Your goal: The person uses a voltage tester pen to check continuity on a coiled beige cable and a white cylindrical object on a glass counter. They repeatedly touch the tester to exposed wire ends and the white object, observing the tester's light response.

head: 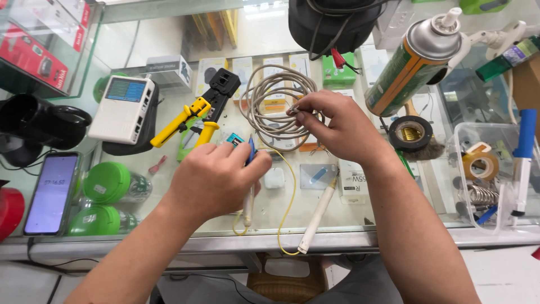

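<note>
Head view: right hand fingers pinch the end of a coiled grey cable, coil lying on the glass tabletop just beyond the fingertips. Left hand fingers closed around a thin blue-tipped tool, held upright. Yellow crimping pliers lie beyond the left fingers; white pen-like tool below the right.

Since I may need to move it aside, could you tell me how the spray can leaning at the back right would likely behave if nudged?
The spray can is a smooth metal cylinder, so it would probably roll. It already stands tilted, so a push may well topple it toward the black tape roll. Its glossy wall may be slippery to grip.
</note>
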